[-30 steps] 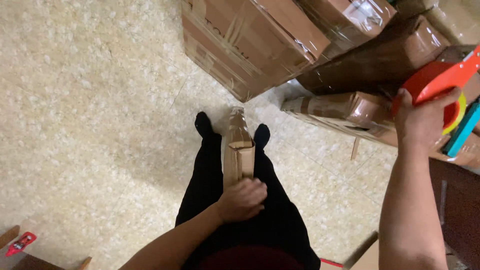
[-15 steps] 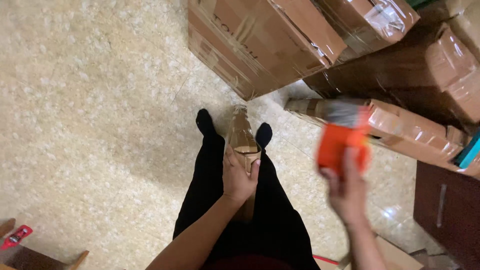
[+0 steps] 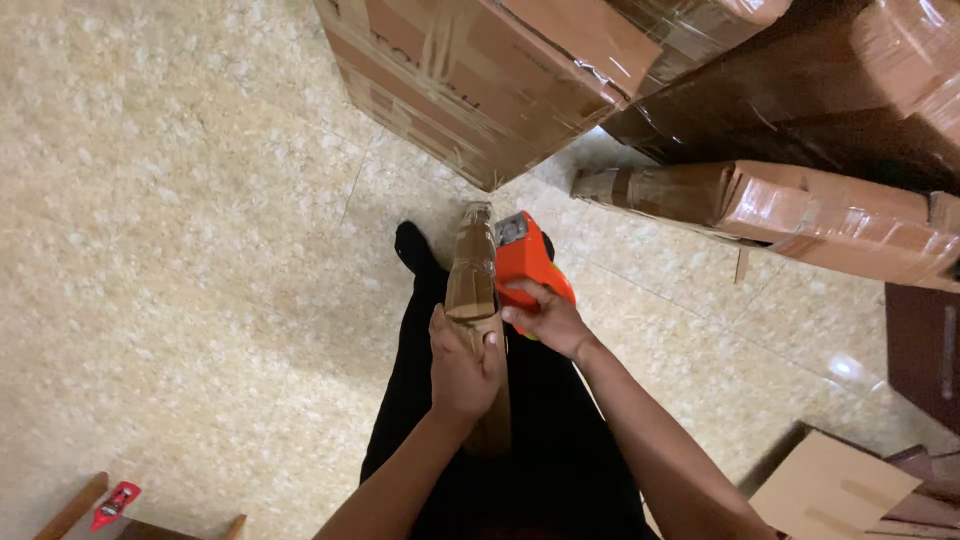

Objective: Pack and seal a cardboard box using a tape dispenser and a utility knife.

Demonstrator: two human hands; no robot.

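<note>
Compared with the earlier frame, the right hand (image 3: 545,322) has come in from the right and brought the orange tape dispenser (image 3: 525,262) up against the narrow cardboard piece (image 3: 473,290), where before it was held out in the air well apart from it. Left hand (image 3: 462,365) remains wrapped around the cardboard piece at mid-length, fingers clenched on it, holding it upright in front of the black-clad legs (image 3: 500,440). Right hand grips the dispenser from its near side, fingers closed on the orange body; the dispenser sits just beside the upper right edge of the cardboard, touching it or nearly so. Beyond the black shoes (image 3: 410,245), large taped cardboard boxes (image 3: 480,80) stand on the speckled floor (image 3: 180,250). A long flat wrapped package (image 3: 780,210) lies at right. A flat cardboard sheet (image 3: 835,490) shows at lower right, a small red tool (image 3: 115,502) at lower left.
</note>
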